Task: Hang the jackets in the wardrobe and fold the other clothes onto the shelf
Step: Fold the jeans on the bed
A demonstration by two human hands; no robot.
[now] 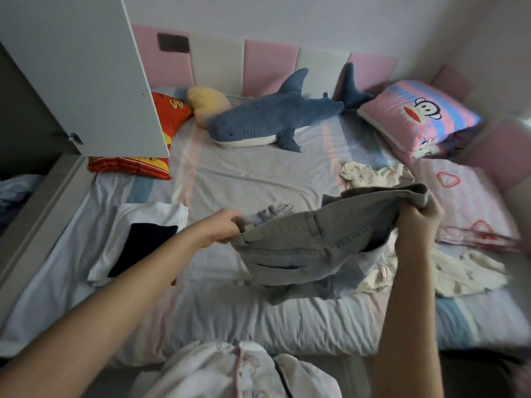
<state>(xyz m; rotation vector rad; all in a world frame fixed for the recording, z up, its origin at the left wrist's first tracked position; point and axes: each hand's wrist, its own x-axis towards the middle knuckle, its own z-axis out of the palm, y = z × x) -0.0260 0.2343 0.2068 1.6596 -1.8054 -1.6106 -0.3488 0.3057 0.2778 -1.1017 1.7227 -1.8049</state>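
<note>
Over striped bed (258, 182), hands grip grey trousers (316, 239).

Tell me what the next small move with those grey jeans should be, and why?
Probably lay the grey jeans flat on the bed to fold them: left hand and right hand grip them in the air, bunched, and a folded white top already lies alongside.

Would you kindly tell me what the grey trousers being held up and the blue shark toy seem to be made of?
The grey trousers look like washed denim or heavy cotton twill, matte: stiff folds, raised seams, belt loops. The blue shark toy looks like soft plush fabric, fuzzy and matte, over a stuffed, rounded body.
</note>
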